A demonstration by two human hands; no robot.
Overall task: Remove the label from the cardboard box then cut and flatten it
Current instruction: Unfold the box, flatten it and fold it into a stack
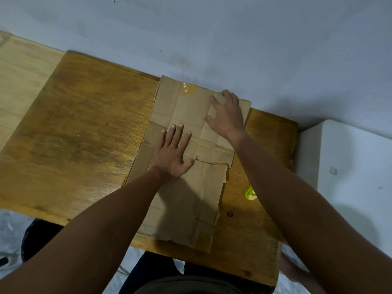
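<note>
Now you are pressing both open palms, left hand and right hand, onto the flat box on the table.

Left hand flat, fingers spread, right hand palm-down, both arms outstretched

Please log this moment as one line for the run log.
cardboard box: flattened on table | left hand: pressing flat | right hand: pressing far end

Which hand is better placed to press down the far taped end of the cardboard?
Right hand: it already rests near the glossy clear tape on the flattened brown cardboard box; the left hand presses mid-sheet.
</note>
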